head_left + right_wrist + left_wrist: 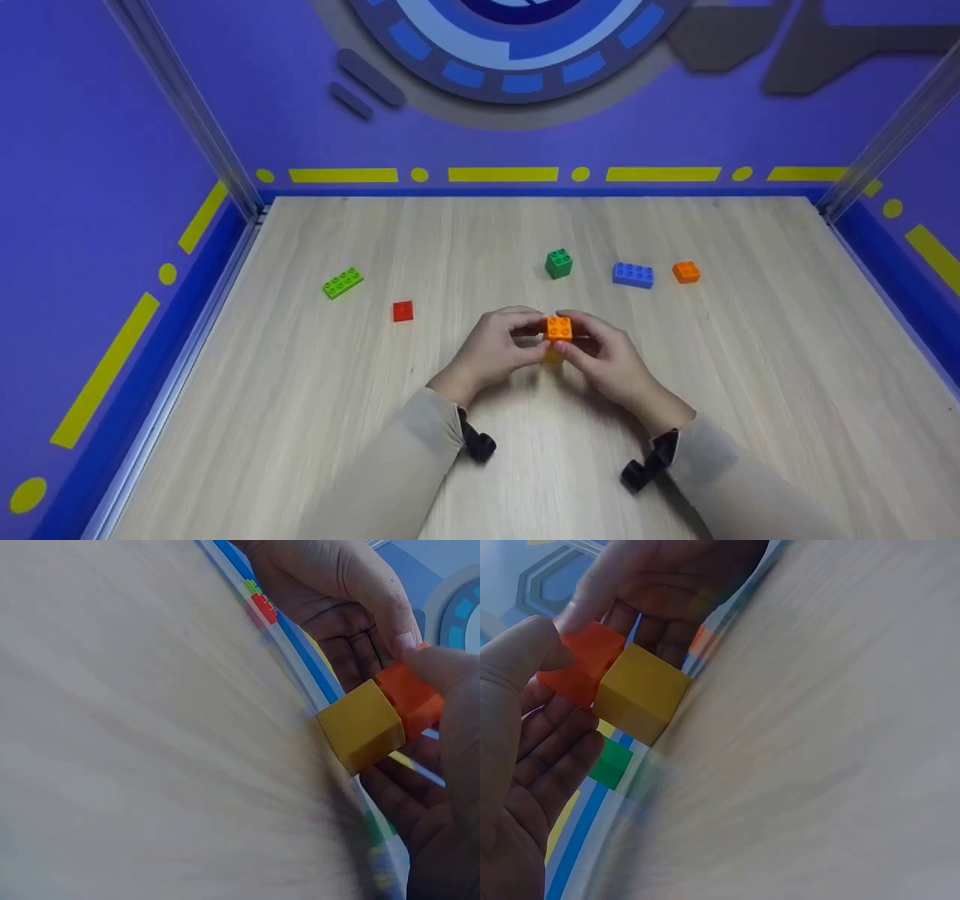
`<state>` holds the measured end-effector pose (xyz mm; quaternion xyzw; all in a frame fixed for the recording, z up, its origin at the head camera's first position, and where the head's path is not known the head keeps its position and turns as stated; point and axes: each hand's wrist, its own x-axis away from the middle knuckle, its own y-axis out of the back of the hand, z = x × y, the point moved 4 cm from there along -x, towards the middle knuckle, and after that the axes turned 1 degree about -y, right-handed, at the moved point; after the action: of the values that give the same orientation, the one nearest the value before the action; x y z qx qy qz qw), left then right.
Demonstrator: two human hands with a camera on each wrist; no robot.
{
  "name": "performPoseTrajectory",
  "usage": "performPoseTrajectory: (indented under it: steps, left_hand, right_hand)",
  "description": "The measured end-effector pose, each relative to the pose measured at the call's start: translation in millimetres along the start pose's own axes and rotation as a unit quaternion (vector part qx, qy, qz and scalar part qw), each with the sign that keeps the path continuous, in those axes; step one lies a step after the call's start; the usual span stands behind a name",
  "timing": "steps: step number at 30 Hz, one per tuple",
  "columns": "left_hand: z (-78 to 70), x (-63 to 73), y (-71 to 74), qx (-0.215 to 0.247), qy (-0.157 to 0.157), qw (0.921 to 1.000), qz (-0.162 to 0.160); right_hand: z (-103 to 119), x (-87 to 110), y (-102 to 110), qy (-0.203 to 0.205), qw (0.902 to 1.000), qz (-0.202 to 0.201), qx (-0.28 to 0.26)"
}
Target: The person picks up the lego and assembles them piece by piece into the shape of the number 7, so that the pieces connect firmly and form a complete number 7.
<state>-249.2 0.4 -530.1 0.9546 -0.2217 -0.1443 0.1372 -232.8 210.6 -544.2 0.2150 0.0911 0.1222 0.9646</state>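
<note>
An orange brick (559, 328) with studs on top is held between both hands over the middle of the table. Directly below it is a yellow brick (361, 727), its smooth sides showing in both wrist views. My left hand (499, 341) pinches the orange brick from the left, thumb at the near side and fingers behind. From the right, my right hand (611, 352) grips the same brick, its thumb on the near face. The yellow brick (641, 694) sticks out below the fingers, close over the tabletop.
Beyond the hands stand a green brick (559, 263), a blue brick (633, 275) and another orange brick (686, 272). To the left lie a light green brick (343, 283) and a small red brick (403, 311). Purple panels wall the table (300, 420) at the back and sides.
</note>
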Motion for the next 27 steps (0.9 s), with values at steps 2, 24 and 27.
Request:
performPoseTrajectory:
  steps: [2, 24, 27]
  left_hand:
    - [-0.2, -0.1, 0.1, 0.001, -0.001, 1.0000, -0.001]
    - [-1.8, -1.4, 2.5, -0.028, 0.006, 0.9996, 0.005]
    - [-1.5, -1.3, 3.7, -0.031, 0.014, 0.9994, 0.007]
  right_hand:
    - [1.0, 1.0, 0.8, 0.008, 0.9999, -0.010, -0.003]
    - [9.7, -2.5, 7.0, -0.030, 0.9993, 0.022, -0.007]
    - [11.4, -2.6, 6.9, -0.034, 0.9990, 0.030, -0.003]
